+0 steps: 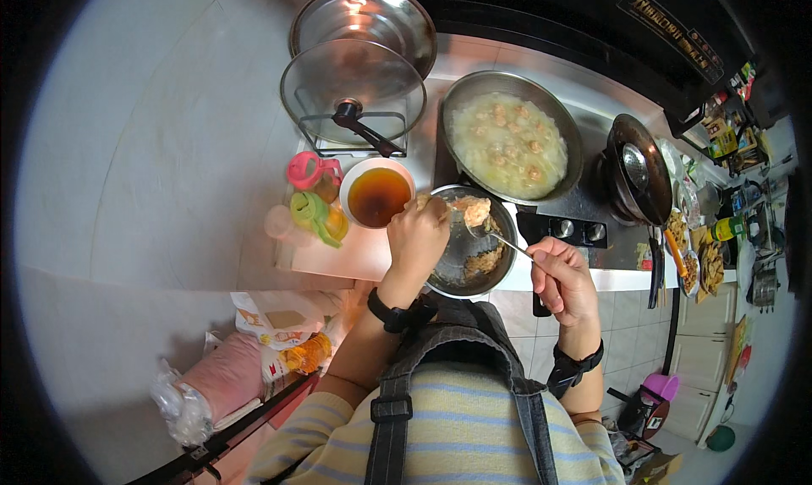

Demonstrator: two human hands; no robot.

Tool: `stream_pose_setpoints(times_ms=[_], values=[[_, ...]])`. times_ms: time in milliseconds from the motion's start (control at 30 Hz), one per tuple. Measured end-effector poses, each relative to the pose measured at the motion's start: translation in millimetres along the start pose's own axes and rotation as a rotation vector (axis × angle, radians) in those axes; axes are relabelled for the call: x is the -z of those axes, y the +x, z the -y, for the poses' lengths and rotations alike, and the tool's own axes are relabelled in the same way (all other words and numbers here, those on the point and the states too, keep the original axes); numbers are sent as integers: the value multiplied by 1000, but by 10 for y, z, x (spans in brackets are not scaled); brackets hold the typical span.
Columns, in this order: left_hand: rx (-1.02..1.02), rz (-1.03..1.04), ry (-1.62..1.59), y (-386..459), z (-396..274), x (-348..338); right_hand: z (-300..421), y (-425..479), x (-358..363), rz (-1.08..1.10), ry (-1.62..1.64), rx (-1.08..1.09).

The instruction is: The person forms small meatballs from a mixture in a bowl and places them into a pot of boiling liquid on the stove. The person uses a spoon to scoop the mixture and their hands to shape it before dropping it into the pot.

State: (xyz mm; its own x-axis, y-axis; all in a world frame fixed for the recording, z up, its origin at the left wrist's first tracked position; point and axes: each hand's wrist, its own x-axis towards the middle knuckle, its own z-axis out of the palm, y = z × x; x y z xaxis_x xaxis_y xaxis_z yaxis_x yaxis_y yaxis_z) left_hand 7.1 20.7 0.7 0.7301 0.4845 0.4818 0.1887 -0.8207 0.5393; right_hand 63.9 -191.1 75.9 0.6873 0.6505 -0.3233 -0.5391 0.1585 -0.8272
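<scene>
My left hand (417, 241) is curled over the left rim of a metal bowl (453, 256), with pale minced meat paste (458, 202) showing at its fingers. Most of what lies inside the fist is hidden. My right hand (563, 276) grips the handle of a metal spoon (512, 244). A lump of meat paste (477, 212) sits at the spoon's head over the bowl. More paste (483, 262) clings to the bowl's lower right inside. Just behind the bowl, a large pan (574, 161) holds cloudy, bubbling broth with several meatballs (534, 146) in it.
Left of the bowl stand a white bowl of brown liquid (379, 196), a pink-lidded jug (311, 171) and a green-lidded jug (317, 215). Pan lids (355, 92) rest in a rack behind. A dark wok (656, 155) with a ladle sits on the right of the hob (587, 199).
</scene>
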Motion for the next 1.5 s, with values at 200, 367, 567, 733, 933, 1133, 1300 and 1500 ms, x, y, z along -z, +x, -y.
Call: stream_pose_setpoints(times_ms=[200,367,567,733,933,1133,1300,1500], values=[[-5,28,-25,-18,14,-20,117,-50,-22,-10,-37,24],[-3,163,-116,-63,-7,-115,200,-76,-58,81,-60,27],[19,255,-394,-202,-12,-350,306,-46,-120,109,-146,-87],[13,200,-265,71,-139,146,265,-41,-27,-14,-329,-118],[-17,147,137,41,-72,69,145,46,-187,-119,-527,-51],[36,161,230,66,-53,53,1,54,-415,-143,-684,81],[151,109,7,92,25,33,-138,-54,-484,-127,-1010,434],[232,170,-577,95,63,-90,-250,-23,-388,108,-1671,1119]])
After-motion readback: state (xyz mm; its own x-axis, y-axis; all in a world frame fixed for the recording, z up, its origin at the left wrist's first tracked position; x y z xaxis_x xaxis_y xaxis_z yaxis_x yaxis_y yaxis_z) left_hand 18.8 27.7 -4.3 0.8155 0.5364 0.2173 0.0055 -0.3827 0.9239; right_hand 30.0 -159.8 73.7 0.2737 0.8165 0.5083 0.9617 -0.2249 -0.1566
